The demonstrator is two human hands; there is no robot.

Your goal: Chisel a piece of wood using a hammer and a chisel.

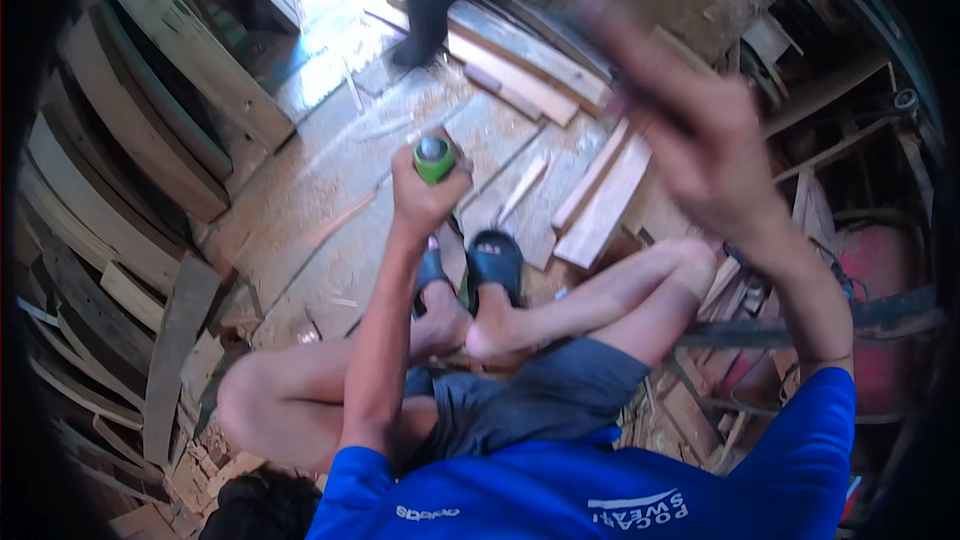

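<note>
The left hand (425, 195) is closed tight around a small green can (434, 159). The can stands upright, its gray top poking out above the fingers. Below this hand are two feet in dark sandals (495, 260) on the dusty wooden floor (330, 190). The right hand (690, 130) is up high, open, fingers spread and blurry, holding nothing I can see. Loose planks (600, 195) lie on the floor between the two hands.

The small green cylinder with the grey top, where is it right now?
In the head view the small green cylinder with the grey top sits upright in the left hand, left of centre, above the dark blue sandals and the sawdust-covered plank floor.
</note>
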